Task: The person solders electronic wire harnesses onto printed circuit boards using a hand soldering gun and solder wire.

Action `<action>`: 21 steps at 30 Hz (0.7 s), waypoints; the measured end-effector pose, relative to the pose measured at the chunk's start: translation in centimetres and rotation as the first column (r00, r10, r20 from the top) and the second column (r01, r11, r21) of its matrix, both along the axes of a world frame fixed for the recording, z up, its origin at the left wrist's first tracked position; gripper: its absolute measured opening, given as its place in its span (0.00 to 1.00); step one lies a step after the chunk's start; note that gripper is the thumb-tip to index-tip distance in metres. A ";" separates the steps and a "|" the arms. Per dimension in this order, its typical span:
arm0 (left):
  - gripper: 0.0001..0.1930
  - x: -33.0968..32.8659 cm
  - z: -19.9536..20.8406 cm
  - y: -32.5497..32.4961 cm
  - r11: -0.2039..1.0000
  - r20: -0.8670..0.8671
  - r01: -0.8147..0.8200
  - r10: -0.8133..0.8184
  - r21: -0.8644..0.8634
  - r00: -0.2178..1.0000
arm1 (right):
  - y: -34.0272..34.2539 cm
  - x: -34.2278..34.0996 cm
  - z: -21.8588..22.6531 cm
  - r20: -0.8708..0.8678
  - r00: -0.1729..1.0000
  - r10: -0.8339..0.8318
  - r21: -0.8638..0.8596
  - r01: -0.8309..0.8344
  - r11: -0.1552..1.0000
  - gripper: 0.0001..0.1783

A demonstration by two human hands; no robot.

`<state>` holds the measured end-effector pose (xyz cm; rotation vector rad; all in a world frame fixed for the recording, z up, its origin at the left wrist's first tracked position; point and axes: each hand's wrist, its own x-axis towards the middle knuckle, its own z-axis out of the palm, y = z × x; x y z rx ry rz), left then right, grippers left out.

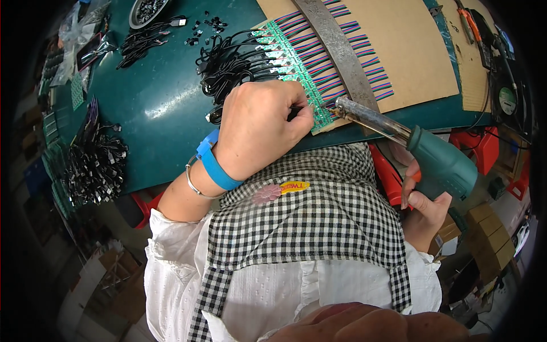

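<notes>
My left hand (259, 122), with a blue band at the wrist, is closed in a pinch over the near end of a green circuit board panel (296, 67). A bit of black cable (294, 112) shows between its thumb and forefinger; the fingertips are partly hidden. My right hand (426, 202) grips a green-handled soldering gun (441, 162). Its metal barrel points left, with the tip at the panel's near right edge, close to my left fingers. Black cables (228, 65) run from the panel's left side, and striped multicolour wires (327, 84) from its right.
A flat metal bar (336, 43) lies across the wires on a cardboard sheet (413, 54). On the green table (165, 122) are a cable bundle (97, 159), loose USB cables (149, 41), small black parts (213, 24) and a bowl (135, 17). Orange-handled pliers (472, 25) lie at far right.
</notes>
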<state>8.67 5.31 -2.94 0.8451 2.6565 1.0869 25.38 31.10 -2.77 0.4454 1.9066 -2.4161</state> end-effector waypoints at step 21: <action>0.05 0.0 -0.5 -0.1 0.999 0.001 0.004 -0.004 0.034 1.000 | -0.2 -0.8 -0.2 -0.067 0.998 0.000 0.000 0.000 1.000 0.37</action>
